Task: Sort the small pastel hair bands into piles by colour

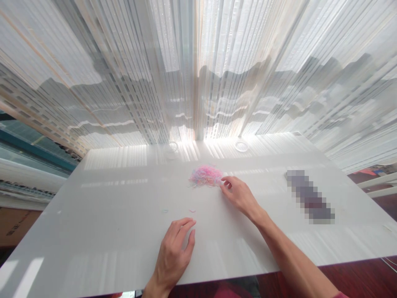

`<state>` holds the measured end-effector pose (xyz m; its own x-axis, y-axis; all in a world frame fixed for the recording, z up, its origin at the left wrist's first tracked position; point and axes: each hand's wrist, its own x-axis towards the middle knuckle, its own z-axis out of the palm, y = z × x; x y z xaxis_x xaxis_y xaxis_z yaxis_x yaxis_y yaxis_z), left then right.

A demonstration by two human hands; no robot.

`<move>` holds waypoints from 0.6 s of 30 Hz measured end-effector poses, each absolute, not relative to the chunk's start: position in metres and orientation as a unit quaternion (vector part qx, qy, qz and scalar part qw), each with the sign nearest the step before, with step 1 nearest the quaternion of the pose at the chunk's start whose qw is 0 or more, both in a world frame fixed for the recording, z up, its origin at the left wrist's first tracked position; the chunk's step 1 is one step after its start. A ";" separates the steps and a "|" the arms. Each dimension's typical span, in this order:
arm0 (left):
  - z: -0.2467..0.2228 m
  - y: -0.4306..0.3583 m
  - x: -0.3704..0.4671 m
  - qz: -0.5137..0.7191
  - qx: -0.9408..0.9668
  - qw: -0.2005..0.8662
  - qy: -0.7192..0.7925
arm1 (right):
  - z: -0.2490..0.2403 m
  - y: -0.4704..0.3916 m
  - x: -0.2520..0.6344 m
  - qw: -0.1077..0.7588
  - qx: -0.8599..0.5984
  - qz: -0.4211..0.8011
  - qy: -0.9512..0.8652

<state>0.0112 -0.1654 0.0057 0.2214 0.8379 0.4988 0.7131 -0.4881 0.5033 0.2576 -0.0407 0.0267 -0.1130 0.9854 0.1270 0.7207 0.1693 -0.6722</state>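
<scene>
"What do your hands show from where you sit?"

"Through my head camera, the right hand (226, 183) is at the right edge of a pile of thin strands (206, 176), with the fingers curled and the thumb near the index finger. I can't tell whether the fingertips are pinching a strand."

"And where is the pile?"

"Around the middle of the white table (108, 223), loose and tangled, bright pink toward the top, with pale blue and orange mixed through the rest."

"The other hand?"

"My left hand (191, 228) is nearer the front edge, palm side down, its fingers slightly bent and the thumb apart from them, so I read it as loosely open. Just beyond its fingertips lies a small pink strand (192, 211); to the left of that I see a pale green strand (164, 211)."

"Anything farther out?"

"Near the back edge I have a left ring (177, 147) and a right ring (241, 150), both pale, well apart from each other. To the right of my right hand is a long object (310, 198) lying at a slant, too pixelated for me to identify. Sheer striped curtains (217, 91) hang behind the table, and a cardboard box (18, 227) shows beyond the left edge."
</scene>
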 end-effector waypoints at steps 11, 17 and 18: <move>0.003 -0.160 0.023 0.376 0.791 0.136 0.463 | 0.016 -0.015 0.235 0.311 -0.601 0.214 -0.705; 0.004 -0.159 0.022 0.355 0.796 0.128 0.473 | 0.020 -0.014 0.241 0.363 -0.598 0.247 -0.671; 0.005 -0.159 0.022 0.354 0.795 0.128 0.475 | 0.021 -0.014 0.242 0.370 -0.597 0.255 -0.665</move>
<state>0.0222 -0.1591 0.0048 0.2980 0.8464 0.4414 0.6658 -0.5156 0.5393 0.2421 -0.0140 0.0213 -0.0133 0.9822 0.1872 0.6059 0.1568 -0.7799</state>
